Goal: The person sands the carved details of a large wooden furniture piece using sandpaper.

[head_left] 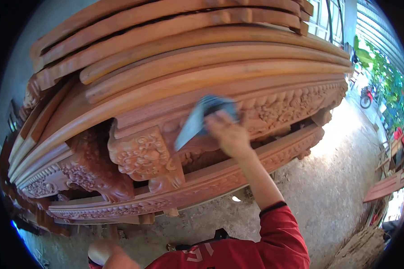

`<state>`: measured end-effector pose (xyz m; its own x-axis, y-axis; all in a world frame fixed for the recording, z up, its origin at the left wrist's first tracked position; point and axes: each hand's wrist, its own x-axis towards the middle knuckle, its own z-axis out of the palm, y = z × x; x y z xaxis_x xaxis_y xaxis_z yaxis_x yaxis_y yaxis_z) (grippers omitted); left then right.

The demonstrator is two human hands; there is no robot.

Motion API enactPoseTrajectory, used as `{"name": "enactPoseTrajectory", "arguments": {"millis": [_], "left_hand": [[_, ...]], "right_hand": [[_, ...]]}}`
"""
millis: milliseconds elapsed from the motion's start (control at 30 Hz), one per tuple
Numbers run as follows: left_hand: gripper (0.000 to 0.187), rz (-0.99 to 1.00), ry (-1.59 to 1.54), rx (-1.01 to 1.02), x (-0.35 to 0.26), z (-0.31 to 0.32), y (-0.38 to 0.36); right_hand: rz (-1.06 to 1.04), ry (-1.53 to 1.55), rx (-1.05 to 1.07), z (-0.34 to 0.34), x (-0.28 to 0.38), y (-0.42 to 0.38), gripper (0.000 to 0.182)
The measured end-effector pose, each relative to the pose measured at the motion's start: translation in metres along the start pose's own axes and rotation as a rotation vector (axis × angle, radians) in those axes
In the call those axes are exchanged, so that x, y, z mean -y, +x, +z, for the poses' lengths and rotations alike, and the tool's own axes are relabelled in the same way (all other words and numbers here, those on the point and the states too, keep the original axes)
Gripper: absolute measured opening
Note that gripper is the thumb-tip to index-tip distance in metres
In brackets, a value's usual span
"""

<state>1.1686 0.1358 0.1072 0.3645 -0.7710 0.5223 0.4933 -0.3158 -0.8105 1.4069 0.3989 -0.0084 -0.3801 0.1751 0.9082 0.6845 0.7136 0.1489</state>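
My right hand (226, 130) reaches to the carved reddish wooden piece (143, 150) in the middle, its fingers wrapped on a blue-grey sheet (195, 121) that is smeared by motion. The sheet lies against the smooth moulding above the carving, one end hanging down to the left. Low in the view, near my red shirt, is my left hand (119, 260), blurred and cut by the bottom edge, its fingers not clear. Carved legs and a long lower rail (202, 179) stand below the sheet.
Long curved wooden boards (202, 56) are stacked above the carved piece. Concrete floor (318, 188) runs along the near side and right. Wood scraps (361, 246) and a reddish panel (388, 184) lie at the right. Farther back are a red motorbike (366, 97) and green plants.
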Motion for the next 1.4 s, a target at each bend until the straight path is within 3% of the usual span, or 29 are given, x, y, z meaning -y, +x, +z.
{"name": "enactPoseTrajectory", "arguments": {"millis": [33,67,100,167,233,267,333,367,433,467,533,567,633,667,733,800,867,967,1000,1067,1100,1133,1167,1200,1267,1300,1333,1400], "left_hand": [[0.024,-0.079,-0.041,0.192,0.003,-0.004,-0.015],[0.023,-0.166,-0.074,0.388,0.009,-0.01,-0.031],[0.022,-0.263,-0.098,0.584,0.014,-0.016,-0.047],[0.019,-0.49,-0.146,0.97,0.021,-0.023,-0.085],[0.025,-0.7,0.033,0.918,0.034,-0.002,-0.138],[0.027,-0.758,0.067,0.917,0.035,0.003,-0.156],[0.028,-0.803,0.116,0.91,0.034,0.01,-0.179],[0.031,-0.763,0.181,0.961,0.033,0.014,-0.186],[0.035,-0.726,0.257,1.017,0.031,0.013,-0.193],[0.037,-0.734,0.244,0.997,0.031,0.012,-0.196],[0.039,-0.749,0.239,0.981,0.032,0.009,-0.197],[0.039,-0.758,0.227,0.964,0.032,0.009,-0.197],[0.038,-0.776,0.22,0.93,0.031,0.009,-0.197],[0.038,-0.784,0.225,0.928,0.031,0.009,-0.197],[0.037,-0.806,0.201,0.902,0.032,0.009,-0.198],[0.036,-0.817,0.185,0.883,0.034,0.009,-0.198],[0.035,-0.825,0.166,0.866,0.033,0.008,-0.198],[0.034,-0.831,0.158,0.874,0.034,0.009,-0.196],[0.034,-0.832,0.172,0.887,0.035,0.009,-0.195],[0.034,-0.834,0.143,0.883,0.032,0.01,-0.195],[0.034,-0.813,0.16,0.877,0.033,0.011,-0.196],[0.034,-0.788,0.182,0.871,0.033,0.012,-0.197],[0.034,-0.776,0.154,0.856,0.033,0.013,-0.198],[0.034,-0.78,0.17,0.872,0.032,0.013,-0.197],[0.035,-0.761,0.168,0.879,0.033,0.015,-0.197],[0.037,-0.743,0.184,0.916,0.033,0.014,-0.196],[0.039,-0.73,0.2,0.959,0.031,0.014,-0.196],[0.039,-0.724,0.207,0.953,0.029,0.016,-0.197]], "right_hand": [[0.382,-0.261,0.189,-0.026,0.001,0.016,0.034],[0.462,-0.214,-0.161,-0.025,-0.024,0.013,0.029],[0.705,-0.125,-0.221,-0.029,-0.038,-0.006,0.029],[0.668,-0.183,-0.312,-0.016,-0.053,-0.005,0.03],[0.679,-0.202,-0.515,-0.014,-0.025,0.012,0.03],[0.669,-0.178,-0.504,-0.009,-0.006,0.014,0.03],[0.462,-0.192,-0.08,0.0,0.032,0.013,0.034],[0.455,-0.182,-0.085,0.004,0.037,0.012,0.034],[0.138,-0.286,-0.021,0.014,0.039,0.008,0.036],[0.133,-0.278,-0.022,0.015,0.029,0.004,0.036],[0.527,-0.103,-0.203,0.009,0.007,0.001,0.034],[0.519,-0.098,-0.197,0.009,0.007,0.004,0.034],[0.829,0.038,-0.512,0.004,0.01,0.01,0.028],[0.823,0.038,-0.506,0.008,0.02,0.014,0.028],[0.432,-0.111,-0.295,0.02,0.058,0.021,0.029],[0.242,-0.103,0.031,0.018,0.081,0.023,0.031],[0.14,-0.165,0.017,0.027,0.066,0.01,0.035],[0.623,-0.107,-0.457,0.022,0.031,0.007,0.035],[0.63,-0.137,-0.464,0.018,0.022,0.003,0.035],[1.02,-0.036,-0.574,-0.003,0.027,0.014,0.035],[0.93,-0.062,-0.466,0.01,0.018,-0.013,0.034],[0.696,-0.074,-0.515,0.033,0.012,-0.037,0.028],[0.403,-0.203,-0.291,0.025,0.024,-0.032,0.032],[0.422,-0.228,-0.303,0.019,0.022,-0.045,0.032],[0.209,-0.323,-0.041,0.012,0.012,-0.065,0.034],[0.659,-0.295,-0.086,0.008,0.001,-0.068,0.033],[0.679,-0.305,-0.091,0.006,-0.013,-0.073,0.033],[1.026,-0.132,-0.671,0.005,-0.039,-0.089,0.038]]}}
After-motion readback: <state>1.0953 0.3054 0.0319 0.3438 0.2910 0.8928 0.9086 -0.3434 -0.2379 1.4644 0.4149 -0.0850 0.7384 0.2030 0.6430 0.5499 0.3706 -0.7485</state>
